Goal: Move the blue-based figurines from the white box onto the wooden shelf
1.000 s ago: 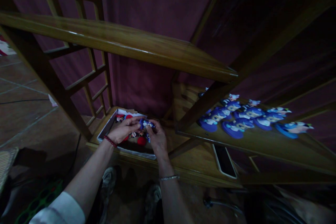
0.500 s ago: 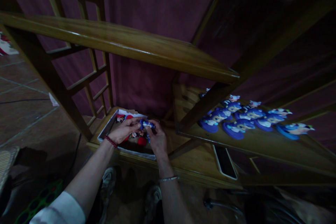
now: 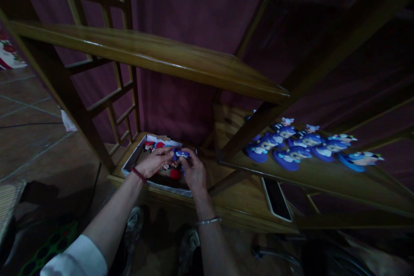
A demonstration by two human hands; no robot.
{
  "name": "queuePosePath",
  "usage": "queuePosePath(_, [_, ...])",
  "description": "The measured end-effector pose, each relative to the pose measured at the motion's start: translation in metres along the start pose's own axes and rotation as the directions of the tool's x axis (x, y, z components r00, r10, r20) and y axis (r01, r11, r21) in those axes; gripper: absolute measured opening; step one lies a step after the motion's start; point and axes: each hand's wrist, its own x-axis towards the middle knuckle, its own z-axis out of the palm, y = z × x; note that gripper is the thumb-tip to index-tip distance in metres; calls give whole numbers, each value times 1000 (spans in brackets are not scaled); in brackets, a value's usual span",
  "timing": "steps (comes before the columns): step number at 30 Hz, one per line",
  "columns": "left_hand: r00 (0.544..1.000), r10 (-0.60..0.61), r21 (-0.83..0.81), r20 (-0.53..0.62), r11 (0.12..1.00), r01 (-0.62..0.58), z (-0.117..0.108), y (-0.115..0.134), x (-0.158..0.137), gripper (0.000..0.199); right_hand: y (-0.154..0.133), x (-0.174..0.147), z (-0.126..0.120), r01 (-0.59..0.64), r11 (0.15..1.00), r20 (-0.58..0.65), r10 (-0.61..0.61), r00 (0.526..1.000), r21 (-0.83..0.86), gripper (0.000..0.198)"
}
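Note:
Between my two hands is a small blue-and-white figurine (image 3: 181, 154), held just above an open cardboard box (image 3: 131, 160). The fingers of my left hand (image 3: 155, 161) pinch its left end, by the blue base. My right hand (image 3: 194, 171) grips its other end with thumb and fingers. Inside the box lie several figurines with red parts, such as a red base (image 3: 175, 174) below my hands and a red-and-black figurine (image 3: 148, 146) at the back left. My hands hide part of the box's contents.
On the raised shelf (image 3: 323, 177) to the right stand several blue-based figurines (image 3: 293, 155). A phone (image 3: 277, 200) lies on the lower shelf board (image 3: 239, 198). A wooden beam (image 3: 155, 54) crosses above my hands, with a lattice side panel (image 3: 111, 99) at left.
The view has shifted slightly. Both hands keep hold of the figurine over the box, with hardly any change in their grip.

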Motion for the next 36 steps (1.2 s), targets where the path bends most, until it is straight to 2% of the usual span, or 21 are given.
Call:
queuePosePath(10, [999, -38, -14, 7, 999, 38, -6, -8, -2, 22, -6, -5, -2, 50, 997, 21, -49, 999, -62, 24])
queuePosePath(28, [995, -97, 40, -33, 994, 99, -1, -2, -2, 26, -10, -3, 0, 66, 993, 34, -63, 997, -102, 24])
queuePosePath(36, [990, -135, 57, -30, 989, 136, -3, -3, -2, 32, -9, -3, -1, 146, 979, 37, -142, 989, -142, 24])
